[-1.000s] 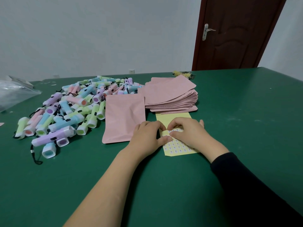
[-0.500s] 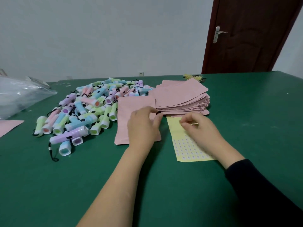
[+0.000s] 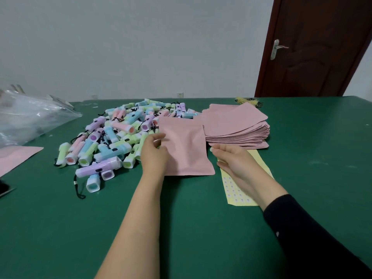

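- We are pinching the pouch [image 3: 185, 146] at its left edge with our left hand [image 3: 155, 156]; we cannot tell which fingers are lying above the edge and which below
- The pouch, pink and flat, is lying on the table [image 3: 201, 228] right in front of us, between the torches [image 3: 112, 141] on its left and the stack [image 3: 237, 127] on its right
- Its near edge is resting on the green top, and we cannot tell whether its far end is being lifted
- Our right hand [image 3: 235, 164] is hovering just right of the pouch, fingers loose and nearly straight, gripping nothing that we can make out
- Its fingertips are pointing at the pouch's right edge, and we cannot tell whether they are touching it
- A pale spot is showing on one fingertip, too small for us to say what it is
- The sheet [image 3: 235, 192], yellow with rows of small round stickers, is lying flat under our right hand and wrist, just beside the pouch's near right corner, its far end running up to the stack
- The stack of pink pouches is sitting beyond the sheet, slightly fanned
- The torches, pastel with black cords, are lying in a heap
- A clear bag [image 3: 30, 119] is lying at the far left, with a stray pouch [image 3: 16, 158] in front of it
- A dark sleeve [image 3: 302, 228] is covering our right forearm
- A brown door [image 3: 318, 47] is standing behind the table on the right
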The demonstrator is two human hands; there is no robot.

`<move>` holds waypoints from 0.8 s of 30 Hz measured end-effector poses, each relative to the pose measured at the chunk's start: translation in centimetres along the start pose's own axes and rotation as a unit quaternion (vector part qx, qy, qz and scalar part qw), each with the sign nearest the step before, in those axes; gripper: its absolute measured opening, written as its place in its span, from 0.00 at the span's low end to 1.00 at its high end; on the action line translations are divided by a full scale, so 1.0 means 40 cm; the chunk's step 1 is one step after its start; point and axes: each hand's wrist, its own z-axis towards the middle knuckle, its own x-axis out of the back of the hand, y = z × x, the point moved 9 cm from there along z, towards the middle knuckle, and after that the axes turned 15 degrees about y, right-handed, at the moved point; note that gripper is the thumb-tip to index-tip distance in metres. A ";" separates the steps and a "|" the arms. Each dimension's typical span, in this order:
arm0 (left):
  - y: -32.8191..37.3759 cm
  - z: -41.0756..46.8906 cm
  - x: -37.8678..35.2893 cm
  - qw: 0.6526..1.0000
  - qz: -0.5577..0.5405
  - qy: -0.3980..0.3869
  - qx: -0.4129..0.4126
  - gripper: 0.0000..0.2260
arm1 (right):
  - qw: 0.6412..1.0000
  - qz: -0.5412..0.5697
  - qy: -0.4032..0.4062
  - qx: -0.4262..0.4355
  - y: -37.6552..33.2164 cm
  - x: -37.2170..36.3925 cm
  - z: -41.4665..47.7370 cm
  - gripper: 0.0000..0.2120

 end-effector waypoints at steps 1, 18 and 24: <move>0.012 -0.004 0.002 1.000 -0.030 -0.003 -0.002 0.19 | 1.000 0.006 0.003 -0.004 0.000 -0.012 0.003 0.04; 0.039 -0.028 -0.060 0.940 -0.289 -0.123 0.130 0.12 | 0.985 0.169 0.009 -0.035 -0.026 0.012 -0.007 0.04; 0.035 -0.043 -0.065 0.983 -0.134 -0.111 0.053 0.12 | 0.971 0.229 0.065 -0.021 -0.037 0.025 -0.011 0.05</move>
